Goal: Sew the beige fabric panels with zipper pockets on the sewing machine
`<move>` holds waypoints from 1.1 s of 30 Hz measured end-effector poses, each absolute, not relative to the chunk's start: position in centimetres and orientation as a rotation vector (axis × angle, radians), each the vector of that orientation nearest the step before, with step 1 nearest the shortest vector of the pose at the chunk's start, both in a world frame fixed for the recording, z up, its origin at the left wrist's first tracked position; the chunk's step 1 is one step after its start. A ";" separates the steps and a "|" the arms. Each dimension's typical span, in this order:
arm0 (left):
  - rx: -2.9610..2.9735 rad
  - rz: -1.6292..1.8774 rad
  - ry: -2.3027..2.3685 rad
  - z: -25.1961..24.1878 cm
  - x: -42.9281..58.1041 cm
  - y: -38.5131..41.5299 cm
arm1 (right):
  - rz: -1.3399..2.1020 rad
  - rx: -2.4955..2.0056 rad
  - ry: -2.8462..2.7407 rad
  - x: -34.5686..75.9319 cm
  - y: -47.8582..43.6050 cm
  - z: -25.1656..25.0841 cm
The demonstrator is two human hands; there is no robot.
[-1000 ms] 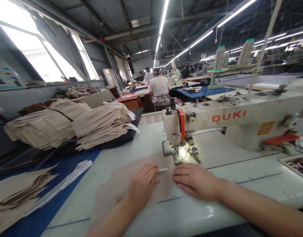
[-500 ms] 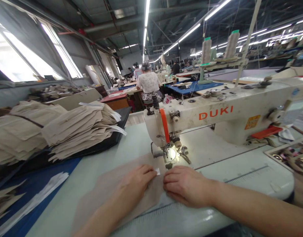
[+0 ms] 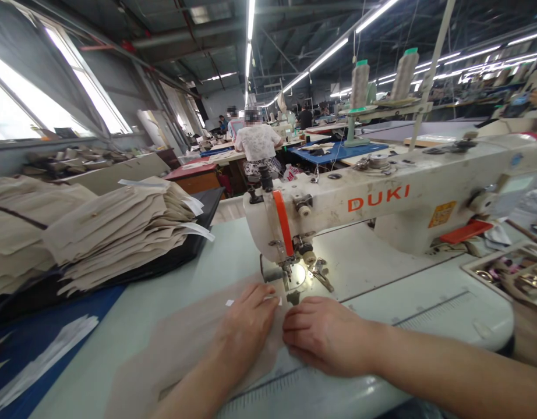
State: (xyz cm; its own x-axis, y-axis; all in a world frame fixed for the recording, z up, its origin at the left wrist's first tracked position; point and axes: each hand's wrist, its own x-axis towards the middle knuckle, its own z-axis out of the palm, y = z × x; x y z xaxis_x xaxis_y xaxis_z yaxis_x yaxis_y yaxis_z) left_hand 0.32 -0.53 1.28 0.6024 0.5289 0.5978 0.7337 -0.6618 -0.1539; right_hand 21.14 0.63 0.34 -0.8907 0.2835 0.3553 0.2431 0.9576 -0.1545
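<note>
A thin beige cloth panel (image 3: 181, 326) lies on the pale table in front of the sewing machine (image 3: 382, 192). My left hand (image 3: 251, 314) rests on it, fingers bent and pressed together on the cloth near the needle (image 3: 289, 270). Bits of white, perhaps a label or tape (image 3: 229, 302), show beside that hand and at its fingertips. My right hand (image 3: 323, 334) is closed at the panel's right edge, just in front of the lit needle plate (image 3: 297, 276). Its fingers are curled, and their tips are partly hidden.
Stacked beige cloth pieces (image 3: 115, 227) with white strips lie on the left. White strips (image 3: 45, 366) rest on a blue surface. At right stands a tray of metal fittings (image 3: 513, 273). Thread cones (image 3: 360, 84) stand behind the machine; a person (image 3: 257, 142) sits farther back.
The camera view has shifted slightly, moving the scene left. My left hand has moved forward over the cloth, and a second white bit shows beside it. My right hand stays at the edge.
</note>
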 end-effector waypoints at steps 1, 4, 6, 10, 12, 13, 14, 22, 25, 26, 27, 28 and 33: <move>-2.450 -0.732 -1.013 1.1 0.5 -0.4 | 0.142 -0.383 -2.739 21.1 0.6 0.4; -2.491 -0.729 -1.035 0.3 0.5 -0.2 | 0.123 -0.391 -2.783 21.1 0.6 0.7; -2.515 -0.726 -1.062 -0.1 0.3 -0.1 | 0.112 -0.395 -2.801 21.1 0.6 0.9; -2.517 -0.773 -1.048 -0.4 -0.1 -0.2 | 0.108 -0.403 -2.824 21.1 0.7 1.2; -2.516 -0.815 -1.041 -0.3 -0.1 -0.2 | 0.109 -0.407 -2.826 21.1 0.7 1.2; -2.515 -0.835 -1.038 -0.3 -0.1 -0.3 | 0.103 -0.408 -2.828 21.1 0.7 1.2; -2.514 -0.847 -1.028 -0.3 -0.1 -0.3 | 0.097 -0.408 -2.828 21.1 0.7 1.1; -2.433 -0.821 -0.962 -0.1 0.4 -0.3 | 0.063 -0.408 -2.819 21.3 0.8 0.9; -2.429 -0.811 -0.958 -0.1 0.5 -0.3 | 0.061 -0.406 -2.813 21.2 0.9 0.9; -2.426 -0.809 -0.952 -0.1 0.5 -0.3 | 0.064 -0.405 -2.812 21.2 0.9 0.9; -2.425 -0.806 -0.943 -0.2 0.4 -0.3 | 0.067 -0.406 -2.810 21.2 0.8 0.9; -2.422 -0.804 -0.937 -0.3 0.4 -0.3 | 0.070 -0.409 -2.810 21.2 0.8 1.0; -2.447 -0.774 -0.956 -1.0 -0.2 -0.2 | 0.076 -0.411 -2.819 21.3 0.8 1.0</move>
State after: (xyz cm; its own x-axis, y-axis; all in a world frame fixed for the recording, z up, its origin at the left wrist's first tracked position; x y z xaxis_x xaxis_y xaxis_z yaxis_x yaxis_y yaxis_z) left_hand -0.21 -0.24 -0.95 0.6129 0.4880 0.6215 0.7095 -0.6861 -0.1609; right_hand 21.27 0.83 1.03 -0.9170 0.2869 0.2772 0.2714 0.9579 -0.0935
